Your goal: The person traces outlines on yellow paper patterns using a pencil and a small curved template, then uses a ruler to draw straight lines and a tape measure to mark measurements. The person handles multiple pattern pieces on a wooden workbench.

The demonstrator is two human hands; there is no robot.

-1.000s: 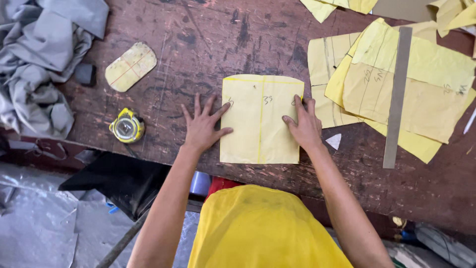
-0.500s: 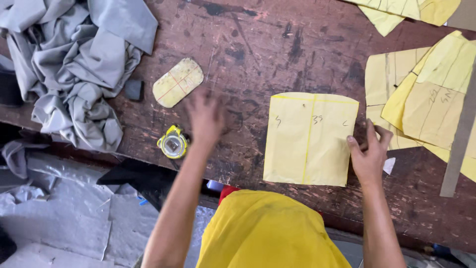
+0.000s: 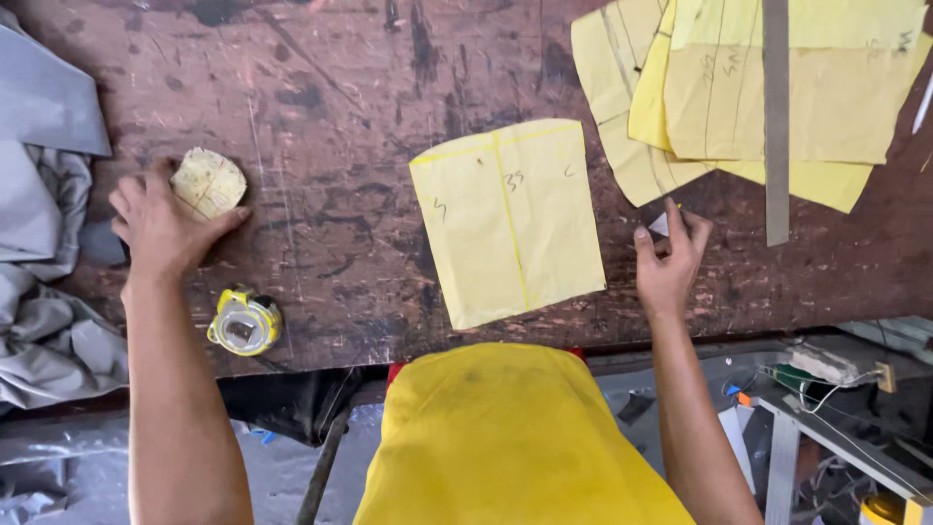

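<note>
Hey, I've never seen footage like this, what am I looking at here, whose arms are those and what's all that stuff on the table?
There is no machine here. A camera worn on a person's head looks straight down, so the two bare arms are the wearer's own, and the yellow at the bottom is their shirt. The left hand grips a small pale yellow pad on a worn brown wooden table. The right hand pinches a small white piece, perhaps chalk. Between them lies a yellow fabric piece with pen marks. More yellow pieces are stacked upper right under a metal ruler. A yellow tape measure and grey cloth sit on the left.
</note>
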